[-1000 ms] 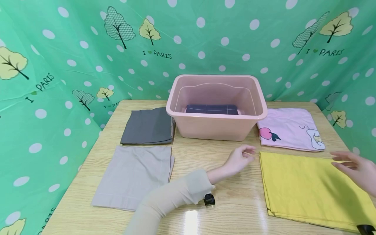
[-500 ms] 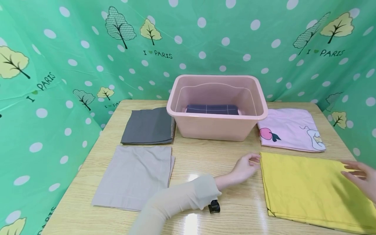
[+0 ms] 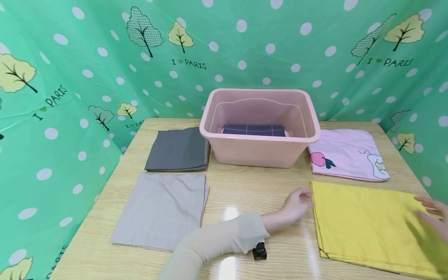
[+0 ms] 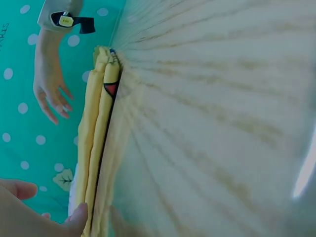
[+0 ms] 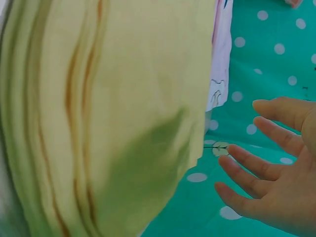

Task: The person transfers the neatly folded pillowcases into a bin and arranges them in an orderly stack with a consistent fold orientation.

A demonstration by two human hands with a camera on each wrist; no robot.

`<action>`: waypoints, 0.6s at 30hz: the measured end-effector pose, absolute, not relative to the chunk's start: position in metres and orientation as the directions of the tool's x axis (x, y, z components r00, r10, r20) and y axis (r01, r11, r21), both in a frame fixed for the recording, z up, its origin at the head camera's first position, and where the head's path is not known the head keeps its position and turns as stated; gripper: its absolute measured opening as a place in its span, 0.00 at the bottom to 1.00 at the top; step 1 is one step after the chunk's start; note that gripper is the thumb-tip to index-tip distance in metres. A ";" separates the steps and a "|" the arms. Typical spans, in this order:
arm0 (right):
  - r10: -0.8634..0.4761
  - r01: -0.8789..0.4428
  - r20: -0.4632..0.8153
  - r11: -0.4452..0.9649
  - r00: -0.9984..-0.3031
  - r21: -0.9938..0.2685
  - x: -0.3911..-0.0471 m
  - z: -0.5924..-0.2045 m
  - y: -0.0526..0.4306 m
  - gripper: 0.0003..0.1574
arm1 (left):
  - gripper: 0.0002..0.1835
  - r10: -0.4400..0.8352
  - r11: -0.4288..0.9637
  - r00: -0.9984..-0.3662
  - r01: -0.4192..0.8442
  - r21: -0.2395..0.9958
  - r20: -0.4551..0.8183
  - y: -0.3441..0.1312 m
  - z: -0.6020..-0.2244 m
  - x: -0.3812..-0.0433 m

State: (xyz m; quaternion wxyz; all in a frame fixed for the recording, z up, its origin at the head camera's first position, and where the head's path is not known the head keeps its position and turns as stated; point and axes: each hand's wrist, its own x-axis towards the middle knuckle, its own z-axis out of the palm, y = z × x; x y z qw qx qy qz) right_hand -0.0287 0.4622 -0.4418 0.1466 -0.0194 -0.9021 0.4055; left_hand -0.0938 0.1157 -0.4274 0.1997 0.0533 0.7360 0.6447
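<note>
A folded yellow cloth point(image 3: 371, 225) lies at the front right of the table. At its left edge is my left hand point(image 3: 296, 205), fingers loosely bent. In the left wrist view, a fingertip point(image 4: 78, 218) of that hand is right beside the layered fold of the yellow cloth point(image 4: 97, 128); I cannot tell whether it touches. My right hand point(image 3: 435, 217) hovers by the cloth's right side, partly cut off by the frame and casting a shadow. The right wrist view has its fingers point(image 5: 249, 182) spread and holding nothing, apart from the yellow cloth point(image 5: 143, 74).
A pink bin point(image 3: 259, 151) stands at the back centre with a dark checked cloth point(image 3: 253, 130) inside. Left of it lie a dark grey folded cloth point(image 3: 177, 149) and a light grey one point(image 3: 162, 210). A pink printed cloth point(image 3: 346, 151) lies at the right.
My left hand has moved right and nearer to me, up to the yellow cloth's left edge. My right hand has shifted right and slightly lower. The cloths and bin have stayed put.
</note>
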 end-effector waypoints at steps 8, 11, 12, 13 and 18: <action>0.143 -0.176 0.341 0.640 -0.929 -0.748 -0.028 -0.462 0.474 0.37 | 0.17 0.305 0.132 -0.910 -0.253 0.959 -0.282 0.123 -0.433 -0.088; 0.150 -0.111 0.278 0.666 -0.949 -0.738 -0.023 -0.466 0.477 0.37 | 0.17 0.299 0.109 -0.903 -0.288 0.951 -0.308 0.125 -0.434 -0.087; 0.145 -0.103 0.267 0.673 -0.953 -0.733 -0.021 -0.465 0.476 0.37 | 0.17 0.297 0.105 -0.902 -0.294 0.950 -0.312 0.126 -0.433 -0.086; 0.136 -0.111 0.270 0.675 -0.953 -0.729 -0.020 -0.465 0.474 0.37 | 0.17 0.296 0.101 -0.901 -0.300 0.949 -0.317 0.126 -0.433 -0.086; 0.100 -0.163 0.303 0.663 -0.948 -0.730 -0.016 -0.462 0.464 0.37 | 0.17 0.282 0.101 -0.897 -0.325 0.940 -0.340 0.130 -0.432 -0.083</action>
